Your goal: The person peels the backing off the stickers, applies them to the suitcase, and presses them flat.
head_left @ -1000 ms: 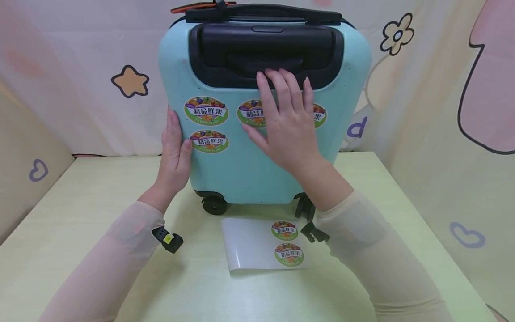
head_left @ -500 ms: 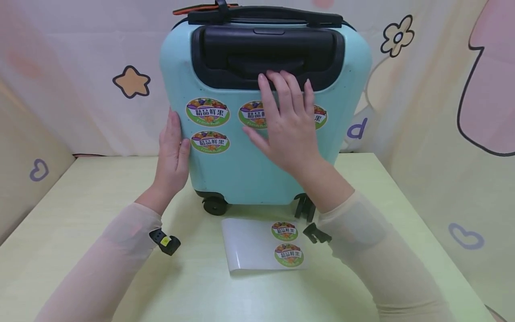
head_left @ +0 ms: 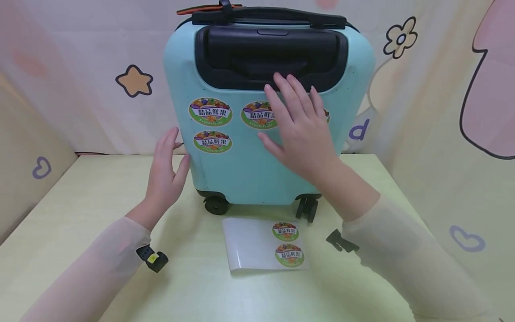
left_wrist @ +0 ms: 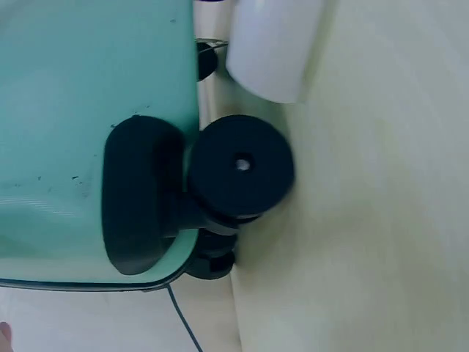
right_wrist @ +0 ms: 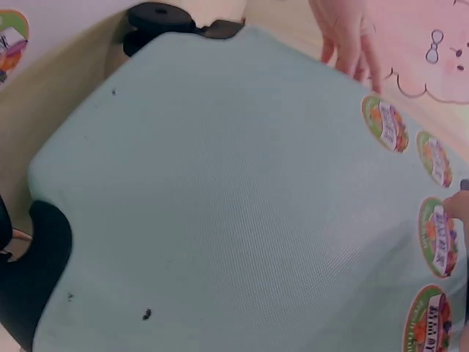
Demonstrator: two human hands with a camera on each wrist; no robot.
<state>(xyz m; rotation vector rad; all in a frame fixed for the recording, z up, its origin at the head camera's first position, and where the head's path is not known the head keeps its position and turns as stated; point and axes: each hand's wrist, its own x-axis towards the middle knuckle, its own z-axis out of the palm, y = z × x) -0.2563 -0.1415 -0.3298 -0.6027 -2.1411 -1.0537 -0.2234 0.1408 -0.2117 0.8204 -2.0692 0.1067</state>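
Luggage [head_left: 249, 174], a pale turquoise suitcase, stands upright on the table [head_left: 201, 295], behind a white sheet [head_left: 249, 246] bearing two oval stickers. The right hand [head_left: 303, 134], fingers extended and gripping nothing, lies before the suitcase, hiding part of the upper row's middle sticker [head_left: 255, 115] and nearly all of the right sticker [head_left: 327, 115]; how firmly it presses cannot be told. The left hand [head_left: 166, 176], fingers loose and thumb spread, is empty at the suitcase's left edge; whether the thumb tip touches is unclear. A strap [head_left: 226, 5] on the top handle [head_left: 277, 15] runs out of the head view.

The right wrist view shows all four shell stickers, the nearest one cropped, and only bits of the right hand at its border. The left wrist view alone gives a wheel [left_wrist: 242, 165] side-on and close; a white curved surface [left_wrist: 271, 44] above it is cut off and hard to identify.
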